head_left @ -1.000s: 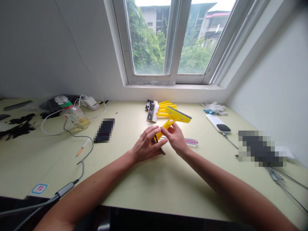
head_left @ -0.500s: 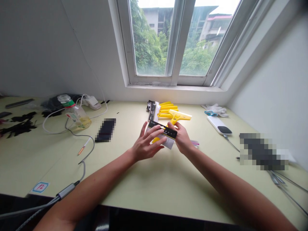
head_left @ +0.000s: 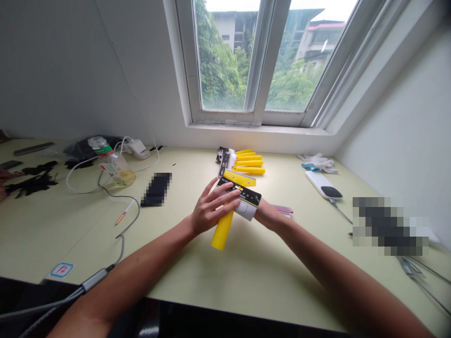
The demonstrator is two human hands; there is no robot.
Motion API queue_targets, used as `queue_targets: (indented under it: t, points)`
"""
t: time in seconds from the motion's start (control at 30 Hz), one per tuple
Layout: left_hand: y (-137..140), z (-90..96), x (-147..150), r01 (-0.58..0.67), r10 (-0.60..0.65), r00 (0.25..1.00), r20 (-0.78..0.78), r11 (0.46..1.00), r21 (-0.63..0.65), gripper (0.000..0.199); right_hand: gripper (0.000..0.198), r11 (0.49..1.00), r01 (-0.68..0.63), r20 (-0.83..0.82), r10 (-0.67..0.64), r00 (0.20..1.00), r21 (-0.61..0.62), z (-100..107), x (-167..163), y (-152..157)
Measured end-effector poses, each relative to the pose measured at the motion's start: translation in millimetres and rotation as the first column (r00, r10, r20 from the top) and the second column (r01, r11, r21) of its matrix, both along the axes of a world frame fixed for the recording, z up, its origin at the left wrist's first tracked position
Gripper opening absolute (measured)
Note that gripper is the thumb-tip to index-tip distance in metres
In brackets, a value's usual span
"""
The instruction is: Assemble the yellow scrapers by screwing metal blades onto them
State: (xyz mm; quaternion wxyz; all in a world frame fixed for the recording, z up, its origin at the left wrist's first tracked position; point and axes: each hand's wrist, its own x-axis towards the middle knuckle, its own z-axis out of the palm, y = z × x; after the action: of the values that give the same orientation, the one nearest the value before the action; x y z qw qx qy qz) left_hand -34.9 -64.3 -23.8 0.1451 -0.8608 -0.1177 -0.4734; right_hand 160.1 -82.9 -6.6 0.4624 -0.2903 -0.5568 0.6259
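A yellow scraper [head_left: 222,230] with a wide flat head stands slanted behind a black-and-white packaging card [head_left: 248,210], its handle pointing down toward me. My left hand [head_left: 207,209] grips the card, its fingers lying across the printed front; the thumb is out of sight. From the right, my right hand [head_left: 267,215] reaches behind the card and scraper, and its fingers are hidden there. Just beyond lie several yellow scraper handles [head_left: 249,163] side by side, with black-and-white packaging [head_left: 225,159] at their left ends.
Left are a dark pixelated slab [head_left: 157,189], a bottle [head_left: 118,171] with yellowish liquid, cables and black scraps [head_left: 33,178]. Another person's hand [head_left: 3,180] shows at the left edge. Right are white gloves [head_left: 320,163], a white power bank [head_left: 323,184] and a pixelated dark object [head_left: 389,225].
The scraper has turned: its head now lies above the card instead of to the right, and its handle shows below. My right fingers have gone behind the card. Another person's hand has appeared at left.
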Motion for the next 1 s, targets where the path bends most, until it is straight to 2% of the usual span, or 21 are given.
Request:
queue_targets:
  t: [0.07,0.13,0.23,0.33,0.43,0.53,0.63,0.8,0.9,1.0]
  points:
    - [0,2.4,-3,0.003,-0.003,0.999,0.036,1.0,0.011,0.031,0.025,0.999,-0.04,0.002,0.04,0.999,-0.017,4,2,0]
    - [0,4.7,-6,-0.015,0.014,0.998,0.061,1.0,0.018,0.029,0.027,0.998,-0.021,-0.01,0.02,1.0,-0.055,7,9,3]
    - [2,5.3,-8,-0.056,0.054,0.997,0.063,0.998,0.028,0.029,0.03,0.988,0.12,-0.06,-0.126,0.99,-0.099,8,23,13]
    - [3,2.7,-8,-0.071,0.069,0.997,0.026,0.996,0.055,0.03,0.032,0.951,0.284,-0.061,-0.293,0.954,-0.121,5,33,23]
    - [3,-0.1,-6,-0.076,0.076,0.997,-0.006,0.994,0.077,0.031,0.026,0.932,0.35,-0.017,-0.353,0.935,-0.1,4,35,26]
    - [4,-0.7,-7,-0.101,0.102,0.995,-0.017,0.993,0.068,0.032,0.022,0.941,0.31,0.013,-0.311,0.95,-0.133,3,33,25]
    - [7,-0.3,-10,-0.125,0.126,0.992,-0.023,0.991,0.048,0.033,0.021,0.962,0.208,0.059,-0.201,0.978,-0.175,3,34,22]
    - [15,-1.8,-13,-0.132,0.133,0.991,-0.019,0.991,0.033,0.033,0.027,0.989,0.057,0.106,-0.042,0.993,-0.134,4,34,19]
    - [19,-3.4,-14,-0.149,0.149,0.989,-0.009,0.988,0.03,0.033,0.029,0.988,0.085,0.066,-0.077,0.995,-0.131,4,35,21]
    - [22,-4.2,-15,-0.2,0.199,0.98,0.014,0.979,0.042,0.034,0.027,0.968,0.16,0.012,-0.161,0.987,-0.195,5,35,21]
